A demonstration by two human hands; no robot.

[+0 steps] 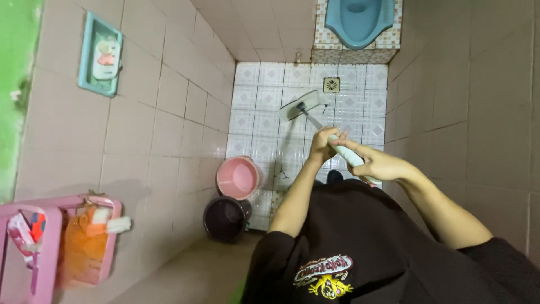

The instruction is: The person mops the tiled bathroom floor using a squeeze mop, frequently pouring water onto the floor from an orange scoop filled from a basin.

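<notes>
Both my hands grip the white handle of a long floor brush [302, 104]. My left hand [322, 145] closes around the shaft lower down, and my right hand [376, 164] holds the upper end of the handle. The brush's flat pale head rests on the white patterned floor tiles [264, 118], just left of a small square floor drain [331, 84]. My black shirt fills the bottom of the view.
A blue squat toilet [358, 19] sits on a raised tiled step at the far end. A pink basin [238, 177] and a dark bucket [226, 217] stand by the left wall. A teal soap holder [101, 54] and a pink rack [53, 242] hang on that wall.
</notes>
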